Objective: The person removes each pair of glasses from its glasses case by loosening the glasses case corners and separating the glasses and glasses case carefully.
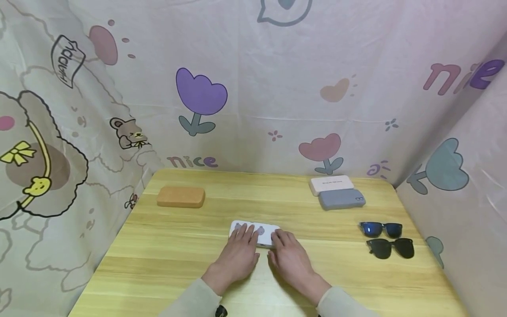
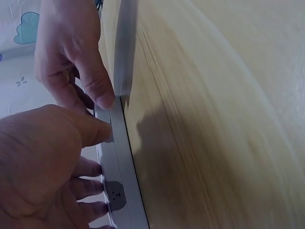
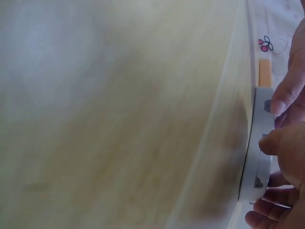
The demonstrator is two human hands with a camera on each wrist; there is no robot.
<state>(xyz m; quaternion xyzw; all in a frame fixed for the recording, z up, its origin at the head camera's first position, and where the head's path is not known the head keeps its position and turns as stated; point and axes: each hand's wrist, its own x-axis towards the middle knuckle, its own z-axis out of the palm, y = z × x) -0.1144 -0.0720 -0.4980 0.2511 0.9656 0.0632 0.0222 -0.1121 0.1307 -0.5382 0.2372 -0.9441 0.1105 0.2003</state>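
A white glasses case (image 1: 267, 237) with grey bear prints lies on the table in front of me. My left hand (image 1: 237, 257) spreads its fingers over the lid's left part, its thumb at the front edge. At the right end, my right hand (image 1: 292, 264) has bent fingers on the lid and its thumb at the front as well. In the left wrist view both thumbs meet the front side of the case (image 2: 125, 183) near its seam. The right wrist view also shows the seam of the case (image 3: 257, 138) between the hands; its inside is hidden.
An orange case (image 1: 181, 197) lies at the back left of the wooden table (image 1: 158, 264). At the back right, a grey-blue case (image 1: 341, 200) sits against a white case (image 1: 332, 183). Blue-lensed sunglasses (image 1: 373, 229) and black sunglasses (image 1: 382, 249) lie at the right.
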